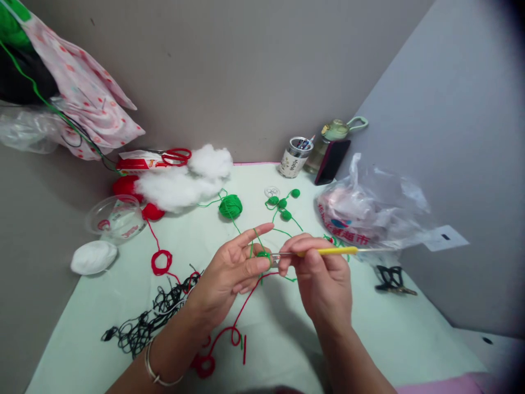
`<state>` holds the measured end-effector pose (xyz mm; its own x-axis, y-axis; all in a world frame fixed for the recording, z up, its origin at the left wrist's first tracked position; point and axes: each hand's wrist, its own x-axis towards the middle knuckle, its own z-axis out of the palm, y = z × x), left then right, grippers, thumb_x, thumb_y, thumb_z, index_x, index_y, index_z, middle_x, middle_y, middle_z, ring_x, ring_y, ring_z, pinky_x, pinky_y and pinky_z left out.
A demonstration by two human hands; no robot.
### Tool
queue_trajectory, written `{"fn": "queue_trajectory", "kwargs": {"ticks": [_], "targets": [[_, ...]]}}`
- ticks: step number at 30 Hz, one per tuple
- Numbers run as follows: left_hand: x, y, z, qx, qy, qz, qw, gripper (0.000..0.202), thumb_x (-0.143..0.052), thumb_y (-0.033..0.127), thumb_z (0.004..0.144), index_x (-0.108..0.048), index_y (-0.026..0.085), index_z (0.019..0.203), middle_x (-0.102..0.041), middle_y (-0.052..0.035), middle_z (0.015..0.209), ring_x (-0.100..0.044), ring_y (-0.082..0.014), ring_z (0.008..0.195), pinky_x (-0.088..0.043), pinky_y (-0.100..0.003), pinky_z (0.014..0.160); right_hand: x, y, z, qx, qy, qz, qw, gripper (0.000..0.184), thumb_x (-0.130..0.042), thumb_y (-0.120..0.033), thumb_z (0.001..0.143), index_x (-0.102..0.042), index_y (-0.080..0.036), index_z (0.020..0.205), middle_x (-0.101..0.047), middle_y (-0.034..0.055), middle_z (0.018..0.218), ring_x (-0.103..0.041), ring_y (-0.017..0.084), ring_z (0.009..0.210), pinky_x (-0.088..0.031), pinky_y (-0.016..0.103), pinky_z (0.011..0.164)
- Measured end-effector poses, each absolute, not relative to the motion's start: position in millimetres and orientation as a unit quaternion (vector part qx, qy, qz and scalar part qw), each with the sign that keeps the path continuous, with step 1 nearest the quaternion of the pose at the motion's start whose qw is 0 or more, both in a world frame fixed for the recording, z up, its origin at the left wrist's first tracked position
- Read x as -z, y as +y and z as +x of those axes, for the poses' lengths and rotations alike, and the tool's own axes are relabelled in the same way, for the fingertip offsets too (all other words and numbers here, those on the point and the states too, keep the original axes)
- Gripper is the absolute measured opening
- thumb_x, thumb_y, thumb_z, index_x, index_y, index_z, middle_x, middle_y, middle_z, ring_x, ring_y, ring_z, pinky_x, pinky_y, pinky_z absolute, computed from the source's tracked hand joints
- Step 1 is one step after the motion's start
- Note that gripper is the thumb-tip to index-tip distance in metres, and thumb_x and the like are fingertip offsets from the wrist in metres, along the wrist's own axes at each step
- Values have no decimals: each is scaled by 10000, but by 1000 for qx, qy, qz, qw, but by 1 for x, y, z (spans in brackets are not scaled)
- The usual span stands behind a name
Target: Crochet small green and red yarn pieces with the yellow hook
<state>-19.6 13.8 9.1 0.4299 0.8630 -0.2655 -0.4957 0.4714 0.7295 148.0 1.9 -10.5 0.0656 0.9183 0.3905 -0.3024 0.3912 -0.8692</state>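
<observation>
My left hand (235, 265) pinches a small green crochet piece (264, 255) between thumb and fingers, its index finger stretched out with green yarn looped over it. My right hand (322, 273) grips a crochet hook (334, 251) by its yellow handle. The hook's metal shaft points left and meets the green piece; whether its tip sits inside a stitch I cannot tell. A strand runs from the left index finger up toward a green yarn ball (230, 207). Beyond my hands lie several small green crocheted balls (282, 203) with loose tails.
White stuffing (180, 186) and red-handled scissors (176, 157) lie at the back left, near a clear plastic tub (117, 219). Tangled black yarn (141, 328) and red yarn (205, 364) spread in front. A pen tin (294, 158), phone (333, 162) and plastic bag (369, 208) stand right.
</observation>
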Motion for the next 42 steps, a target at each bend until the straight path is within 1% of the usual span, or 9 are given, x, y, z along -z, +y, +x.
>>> {"fn": "queue_trajectory", "kwargs": {"ticks": [5, 8, 14, 22, 26, 30, 33, 37, 42], "targets": [[-9, 13, -17, -428, 287, 265, 815, 430, -909, 230, 760, -809, 213, 1178, -529, 59, 725, -215, 25, 441, -137, -174, 411, 5, 8, 153, -538, -430, -307, 657, 190, -677, -332, 1000, -774, -213, 889, -690, 5, 746, -605, 97, 529, -529, 205, 471], [-7, 10, -11, -455, 317, 284, 782, 408, -922, 218, 735, -822, 217, 1131, -566, 45, 729, -275, -6, 471, -213, -176, 425, 8, 6, 152, -518, -461, -307, 651, 178, -674, -353, 1003, -771, -232, 915, -731, 20, 806, -639, 121, 586, -546, 234, 502], [0, 9, -9, -494, 352, 344, 717, 365, -901, 262, 792, -814, 236, 1145, -655, 24, 777, -393, -49, 532, -354, -208, 528, 11, -2, 145, -371, -571, -366, 634, 175, -628, -284, 1034, -802, -271, 1047, -811, 63, 988, -723, 192, 834, -599, 307, 634], [2, 6, -4, -496, 336, 265, 755, 472, -907, 289, 794, -768, 201, 1237, -564, 59, 737, -303, -9, 499, -265, -163, 474, 27, -13, 144, -49, -739, -407, 535, 452, -694, -95, 950, -742, -358, 1313, -775, 64, 1173, -743, 223, 1014, -640, 345, 774], [-3, 11, -10, -469, 327, 241, 784, 435, -898, 249, 784, -782, 157, 1193, -538, 56, 746, -221, 11, 477, -218, -160, 440, 17, -8, 150, -166, -664, -399, 610, 316, -635, -95, 983, -784, -295, 1177, -772, 45, 941, -727, 192, 833, -618, 336, 695], [-1, 9, -10, -524, 349, 295, 719, 396, -877, 226, 815, -789, 242, 1201, -618, 27, 874, -323, 6, 503, -265, -153, 446, 10, -3, 147, -326, -560, -378, 661, 221, -579, -204, 1040, -789, -272, 1042, -701, 17, 807, -658, 150, 628, -550, 289, 520], [3, 2, -3, -527, 359, 305, 708, 498, -867, 244, 836, -740, 293, 1315, -594, 50, 809, -360, -11, 510, -286, -148, 452, 16, -7, 140, -227, -630, -422, 612, 215, -636, -166, 1003, -804, -286, 1066, -731, 44, 924, -699, 171, 758, -590, 307, 607], [2, 2, -1, -484, 326, 243, 775, 473, -871, 232, 827, -761, 201, 1285, -458, 95, 645, -261, 2, 471, -262, -135, 453, 20, -11, 141, -64, -689, -426, 583, 337, -667, -76, 960, -795, -307, 1169, -765, 60, 1018, -709, 195, 881, -595, 334, 710], [-3, 11, -10, -497, 309, 234, 776, 315, -873, 186, 799, -828, 167, 1111, -597, 34, 793, -255, 33, 461, -227, -140, 428, 14, -1, 151, -326, -549, -372, 674, 212, -612, -190, 1028, -804, -280, 1050, -709, 15, 846, -633, 138, 669, -539, 287, 589]]}}
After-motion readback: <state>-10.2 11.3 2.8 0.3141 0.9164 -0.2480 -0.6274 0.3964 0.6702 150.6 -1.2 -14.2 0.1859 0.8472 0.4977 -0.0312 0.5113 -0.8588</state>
